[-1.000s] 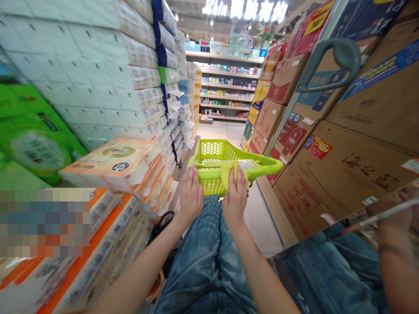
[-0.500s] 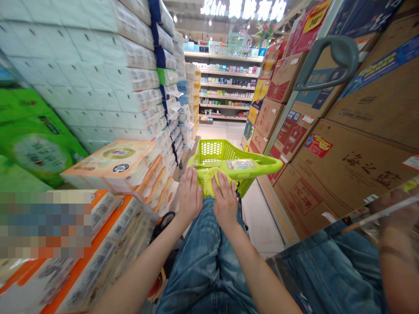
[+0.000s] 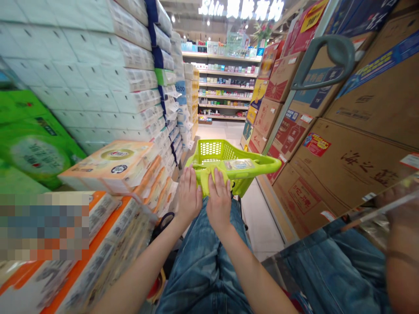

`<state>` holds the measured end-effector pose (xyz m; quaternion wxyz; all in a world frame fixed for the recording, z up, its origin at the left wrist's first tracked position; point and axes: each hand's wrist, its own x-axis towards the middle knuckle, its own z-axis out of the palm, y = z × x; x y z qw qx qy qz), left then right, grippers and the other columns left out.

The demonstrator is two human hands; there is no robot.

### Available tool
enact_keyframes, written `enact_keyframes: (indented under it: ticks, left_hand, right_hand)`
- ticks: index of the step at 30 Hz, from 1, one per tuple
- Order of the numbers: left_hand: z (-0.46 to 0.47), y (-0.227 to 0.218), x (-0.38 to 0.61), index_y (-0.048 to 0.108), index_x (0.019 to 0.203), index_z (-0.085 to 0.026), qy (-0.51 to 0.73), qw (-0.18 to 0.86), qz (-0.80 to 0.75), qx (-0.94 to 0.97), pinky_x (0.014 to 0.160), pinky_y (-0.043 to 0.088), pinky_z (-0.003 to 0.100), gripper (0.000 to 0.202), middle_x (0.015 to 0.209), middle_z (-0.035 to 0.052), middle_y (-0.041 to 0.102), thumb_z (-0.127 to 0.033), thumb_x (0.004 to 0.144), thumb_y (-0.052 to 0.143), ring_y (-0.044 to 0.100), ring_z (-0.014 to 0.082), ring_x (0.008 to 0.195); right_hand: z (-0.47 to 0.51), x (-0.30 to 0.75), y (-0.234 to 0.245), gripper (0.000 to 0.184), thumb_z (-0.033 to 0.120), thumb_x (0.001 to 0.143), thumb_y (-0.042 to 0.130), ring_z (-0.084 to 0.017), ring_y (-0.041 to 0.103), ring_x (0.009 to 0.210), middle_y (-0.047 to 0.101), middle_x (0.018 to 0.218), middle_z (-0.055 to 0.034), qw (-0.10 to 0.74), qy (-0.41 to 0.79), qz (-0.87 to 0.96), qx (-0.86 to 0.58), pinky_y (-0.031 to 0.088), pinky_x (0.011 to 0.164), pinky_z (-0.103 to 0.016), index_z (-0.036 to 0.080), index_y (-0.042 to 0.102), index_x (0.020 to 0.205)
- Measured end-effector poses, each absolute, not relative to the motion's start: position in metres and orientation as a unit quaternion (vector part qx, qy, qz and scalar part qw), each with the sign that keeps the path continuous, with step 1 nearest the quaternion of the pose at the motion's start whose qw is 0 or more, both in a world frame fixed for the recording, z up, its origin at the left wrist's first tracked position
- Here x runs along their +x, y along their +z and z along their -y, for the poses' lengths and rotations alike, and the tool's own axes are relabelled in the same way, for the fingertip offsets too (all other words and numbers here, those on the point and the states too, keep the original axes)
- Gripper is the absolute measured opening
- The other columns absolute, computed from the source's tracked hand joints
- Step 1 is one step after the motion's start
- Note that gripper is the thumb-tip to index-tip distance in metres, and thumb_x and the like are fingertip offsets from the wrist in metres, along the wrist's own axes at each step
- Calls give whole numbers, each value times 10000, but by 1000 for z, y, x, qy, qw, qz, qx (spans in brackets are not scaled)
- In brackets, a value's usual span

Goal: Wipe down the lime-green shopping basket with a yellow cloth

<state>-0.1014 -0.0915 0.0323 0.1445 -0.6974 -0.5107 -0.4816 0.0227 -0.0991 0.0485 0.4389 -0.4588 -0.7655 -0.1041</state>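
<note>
A yellow-green shopping cart (image 3: 262, 168) with a perforated basket stands directly ahead, its handle side toward me. My left hand (image 3: 190, 194) rests at the left end of the handle, fingers stretched out over its top. Just right of it, my right hand (image 3: 218, 200) presses a yellow cloth (image 3: 204, 179) against the handle, fingers bent over the cloth. Part of the cloth is hidden under that hand. A clear label holder (image 3: 239, 164) is set into the handle to the right of the cloth.
Stacked tissue packs (image 3: 108, 163) crowd the left side. Cardboard cartons (image 3: 347, 165) line the right, with a grey handle (image 3: 327, 63) jutting out before them. Pale floor tiles (image 3: 222, 130) run ahead to shelves (image 3: 225, 80) of small goods.
My right hand has slid left along the handle with the cloth, closer to my left hand. My left hand stays in place on the handle.
</note>
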Motion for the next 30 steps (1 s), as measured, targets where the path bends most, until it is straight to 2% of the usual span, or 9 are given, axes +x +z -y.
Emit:
enact_keyframes:
  ticks: [4,7,10,15,19,24,30]
  left_hand:
    - [92,32,-104,83,1578,-132,-477,150,510,-699,1211,218,543,620,1623,174,228,-236,999,281,161,272,1520]
    - [93,34,-105,84,1579,-145,-474,145,511,-703,1209,217,549,624,1626,169,225,-247,1002,299,164,277,1519]
    - [94,35,-102,66,1581,-156,-477,136,510,-703,1212,202,555,625,1632,161,211,-243,1004,290,155,275,1521]
    - [94,37,-99,62,1582,-159,-491,127,501,-701,1216,187,558,620,1633,159,208,-250,1008,279,135,279,1524]
    - [94,36,-98,69,1581,-155,-495,128,504,-696,1215,187,561,618,1631,164,208,-256,1010,282,139,281,1524]
    - [93,33,-103,66,1580,-148,-480,144,509,-699,1216,205,534,624,1633,161,206,-243,1003,283,142,267,1524]
    - [92,32,-107,68,1580,-145,-468,150,513,-704,1214,203,536,623,1629,161,219,-232,1000,280,147,262,1524]
  right_hand:
    - [102,14,48,524,116,961,384,-179,214,1510,384,1570,-117,431,-98,794,-417,222,1225,-438,151,418,1482]
    - [99,31,47,575,62,933,362,-179,247,1500,412,1555,-110,429,-113,782,-437,160,1234,-486,187,404,1493]
    - [92,58,50,654,24,889,333,-211,245,1502,385,1568,-116,443,-125,743,-486,119,1224,-556,194,357,1519]
    - [82,81,60,773,4,821,312,-237,229,1507,314,1604,-112,470,-107,706,-519,145,1207,-599,213,247,1563]
    - [91,56,51,692,33,887,304,-235,200,1515,325,1593,-148,472,-106,715,-505,180,1205,-575,183,251,1560]
    - [103,16,44,535,106,964,359,-195,204,1514,396,1559,-137,450,-100,764,-451,189,1225,-483,160,398,1494]
    - [101,21,45,552,83,949,381,-173,256,1497,432,1543,-107,433,-109,788,-423,189,1231,-466,194,412,1489]
